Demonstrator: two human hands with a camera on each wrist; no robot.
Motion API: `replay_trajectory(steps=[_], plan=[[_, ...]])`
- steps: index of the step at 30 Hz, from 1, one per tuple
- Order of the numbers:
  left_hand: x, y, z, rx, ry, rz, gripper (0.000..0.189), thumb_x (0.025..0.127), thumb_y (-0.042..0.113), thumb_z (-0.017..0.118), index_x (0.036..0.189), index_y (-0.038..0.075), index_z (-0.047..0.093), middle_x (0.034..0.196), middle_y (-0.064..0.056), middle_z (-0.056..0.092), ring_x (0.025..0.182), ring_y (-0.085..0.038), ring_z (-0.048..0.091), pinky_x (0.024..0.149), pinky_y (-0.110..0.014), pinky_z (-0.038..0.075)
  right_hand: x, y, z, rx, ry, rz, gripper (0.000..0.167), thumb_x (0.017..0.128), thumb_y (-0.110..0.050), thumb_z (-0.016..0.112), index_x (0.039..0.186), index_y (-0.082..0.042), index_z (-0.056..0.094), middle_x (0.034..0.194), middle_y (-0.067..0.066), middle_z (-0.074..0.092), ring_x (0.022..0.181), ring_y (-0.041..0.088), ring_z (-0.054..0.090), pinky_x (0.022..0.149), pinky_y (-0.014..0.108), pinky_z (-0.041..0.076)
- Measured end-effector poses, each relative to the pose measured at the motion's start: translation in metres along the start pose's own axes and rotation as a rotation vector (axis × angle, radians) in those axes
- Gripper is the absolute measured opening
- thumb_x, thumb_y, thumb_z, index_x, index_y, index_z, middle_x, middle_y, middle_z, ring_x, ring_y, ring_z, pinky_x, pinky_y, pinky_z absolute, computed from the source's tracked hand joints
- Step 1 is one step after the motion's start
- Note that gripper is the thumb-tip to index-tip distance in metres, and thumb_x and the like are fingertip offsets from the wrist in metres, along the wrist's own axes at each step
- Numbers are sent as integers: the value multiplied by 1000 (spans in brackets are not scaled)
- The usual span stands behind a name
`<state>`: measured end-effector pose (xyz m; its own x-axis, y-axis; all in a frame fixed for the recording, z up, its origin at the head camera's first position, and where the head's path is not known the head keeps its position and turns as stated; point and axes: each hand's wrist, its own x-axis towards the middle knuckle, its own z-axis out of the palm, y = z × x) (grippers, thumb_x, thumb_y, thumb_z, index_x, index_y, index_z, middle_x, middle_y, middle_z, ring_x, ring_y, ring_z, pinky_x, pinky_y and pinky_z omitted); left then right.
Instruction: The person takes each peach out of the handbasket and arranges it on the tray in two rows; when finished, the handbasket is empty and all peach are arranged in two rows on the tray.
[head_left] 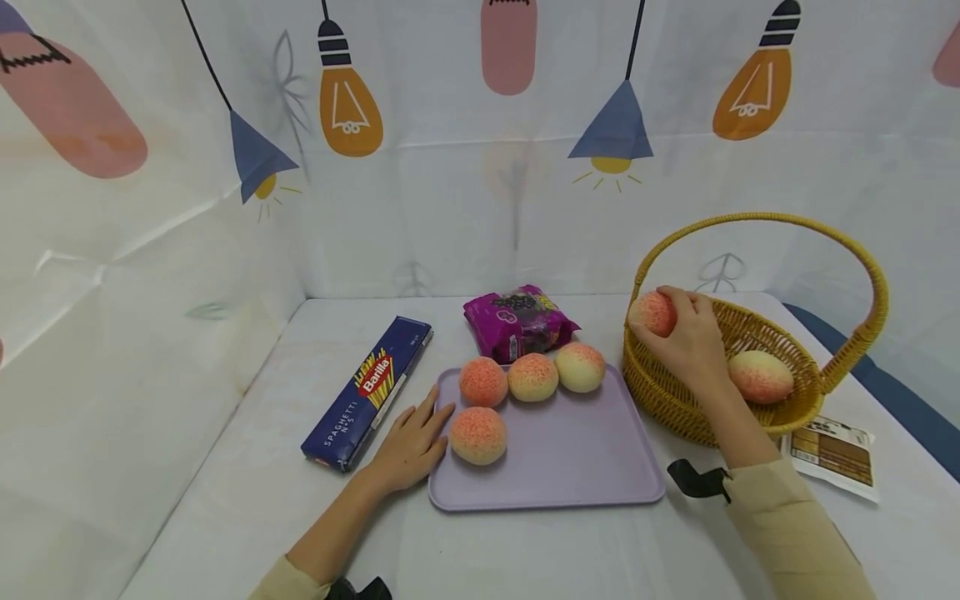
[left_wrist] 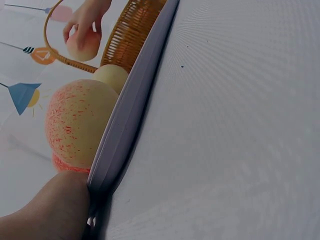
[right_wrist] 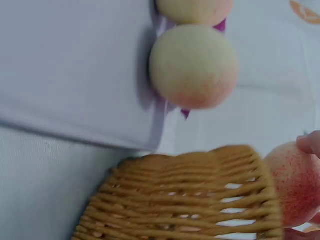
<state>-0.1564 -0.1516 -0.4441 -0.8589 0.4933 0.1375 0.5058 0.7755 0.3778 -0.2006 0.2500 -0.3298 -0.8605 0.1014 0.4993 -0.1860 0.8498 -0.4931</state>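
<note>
My right hand (head_left: pixel 688 337) grips a peach (head_left: pixel 654 313) at the left rim of the wicker basket (head_left: pixel 667 400). In the right wrist view, that peach (right_wrist: pixel 294 183) shows beside the woven wall, with fingertips on it. Another peach (head_left: pixel 761 377) lies inside the basket. On the lilac tray (head_left: pixel 570 467) sit several peaches: three in a row along the back and one peach (head_left: pixel 478 436) in front at the left. My left hand (head_left: pixel 410 446) rests at the tray's left edge, fingers extended and touching it. In the left wrist view, part of that hand (left_wrist: pixel 55 207) shows beside the rim.
A blue spaghetti box (head_left: pixel 367 393) lies left of the tray. Behind the tray is a purple packet (head_left: pixel 519 323). A brown and white sachet (head_left: pixel 832 454) lies partly under the basket's right side. The basket's tall handle (head_left: pixel 765 218) arches over it. A printed white sheet (head_left: pixel 450 208) hangs behind.
</note>
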Motion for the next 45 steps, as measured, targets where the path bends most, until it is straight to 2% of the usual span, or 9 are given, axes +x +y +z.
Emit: replay_trajectory(steps=[5,10,13,16,23,29,39,45], plan=[[0,0,0,4,6,2,51,94,24,43,141,8,35,151,-17,12,137,-27,15,108,-45,13,-4,-13,-2,31,27,-39,60,76,-31,73,126,-8,48,119,25,41,101,45,47,81,59,41],[1,0,0,6,12,11,51,93,23,43,141,7,36,151,-18,13,137,-28,16,108,-46,14,-8,-25,0,95,92,-128,60,71,-25,78,121,-7,52,114,23,46,101,43,48,84,61,37],[1,0,1,6,7,8,51,93,24,43,141,7,35,151,-17,12,137,-27,15,108,-45,13,-11,-31,4,124,94,-176,61,69,-22,80,121,-6,53,112,22,48,101,40,49,84,60,38],[1,0,1,6,-1,3,51,94,24,43,142,8,35,151,-17,12,137,-26,14,108,-45,13,-14,-37,8,150,73,-208,61,68,-21,81,121,-6,53,111,20,48,102,38,49,80,56,43],[2,1,-1,5,-17,-11,52,94,25,41,143,10,33,152,-14,9,138,-23,12,109,-43,11,-22,-49,19,204,36,-291,63,66,-19,83,120,-10,54,110,16,48,97,32,51,77,50,46],[2,1,-2,-3,-8,-4,51,94,24,42,142,9,35,151,-16,11,137,-25,14,108,-44,13,-34,-61,31,213,-51,-308,60,66,-21,82,119,-13,54,113,16,47,96,34,54,72,51,50],[1,1,-1,8,-1,1,51,94,24,43,141,8,36,151,-17,12,137,-26,15,108,-45,14,-51,-73,51,237,-178,-385,59,67,-23,82,119,-12,55,115,14,49,105,32,52,81,48,49],[2,1,-1,17,3,14,50,93,23,43,141,7,36,150,-18,13,137,-26,16,108,-45,15,-59,-77,62,219,-205,-459,61,66,-31,82,118,-13,56,111,9,51,105,26,50,84,45,47]])
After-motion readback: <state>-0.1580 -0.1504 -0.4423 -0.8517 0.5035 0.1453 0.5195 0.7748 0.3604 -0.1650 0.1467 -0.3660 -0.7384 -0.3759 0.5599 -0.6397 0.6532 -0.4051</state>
